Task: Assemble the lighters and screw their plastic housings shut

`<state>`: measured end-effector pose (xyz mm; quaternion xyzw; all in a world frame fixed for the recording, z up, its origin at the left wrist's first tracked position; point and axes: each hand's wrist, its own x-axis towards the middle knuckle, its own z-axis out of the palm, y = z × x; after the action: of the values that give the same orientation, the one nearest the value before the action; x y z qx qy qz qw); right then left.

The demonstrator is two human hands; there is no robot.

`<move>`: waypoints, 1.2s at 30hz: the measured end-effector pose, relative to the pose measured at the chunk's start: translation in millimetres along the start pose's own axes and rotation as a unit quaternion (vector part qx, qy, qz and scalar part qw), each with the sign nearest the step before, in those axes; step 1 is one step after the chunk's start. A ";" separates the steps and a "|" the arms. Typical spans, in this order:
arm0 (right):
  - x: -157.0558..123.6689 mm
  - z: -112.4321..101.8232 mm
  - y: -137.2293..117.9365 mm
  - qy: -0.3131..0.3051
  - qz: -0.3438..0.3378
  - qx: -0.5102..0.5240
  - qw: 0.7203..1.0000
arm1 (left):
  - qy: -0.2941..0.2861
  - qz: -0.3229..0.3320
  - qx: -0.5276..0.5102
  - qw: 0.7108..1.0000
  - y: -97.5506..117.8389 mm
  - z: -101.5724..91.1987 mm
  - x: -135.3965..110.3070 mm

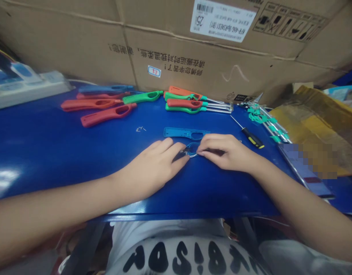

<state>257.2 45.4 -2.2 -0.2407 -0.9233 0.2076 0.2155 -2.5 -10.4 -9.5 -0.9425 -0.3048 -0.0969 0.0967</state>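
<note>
My left hand (157,166) is closed in a pinch on the near blue lighter shell (193,146), whose looped trigger end shows between my hands. Something small and dark sits at its fingertips. My right hand (229,152) faces it from the right, thumb and fingers pinched at a thin pale wire (193,156) beside the shell. Much of the shell is hidden under both hands. Just beyond lies another blue shell half (178,133), its hollow side up.
Red handle shells (107,115) and a green one (143,97) lie at the back left. Assembled lighters (183,104) sit at back centre. A screwdriver (252,138), metal tubes with green parts (269,122) and a phone (306,168) are right. Small metal pieces (140,129) lie mid-table. A cardboard box (86,42) stands behind.
</note>
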 end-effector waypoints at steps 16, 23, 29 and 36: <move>0.1 0.1 -4.5 0.005 0.019 0.000 1.000 | -0.008 0.000 0.011 1.000 0.3 0.6 -0.9; -2.6 1.7 -1.1 0.029 0.023 -0.003 0.999 | -0.002 -0.004 0.014 1.000 1.1 0.7 -0.8; -3.7 2.8 3.9 0.048 0.023 0.008 0.999 | -0.006 -0.001 0.010 1.000 0.1 1.3 -1.7; -3.0 4.3 4.6 0.050 0.011 0.001 0.999 | -0.014 -0.002 0.004 1.000 -0.9 1.9 -1.9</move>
<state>259.1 46.2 -8.8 -0.2602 -0.9085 0.1987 0.2596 -4.3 -10.3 -11.7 -0.9427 -0.3084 -0.0829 0.0965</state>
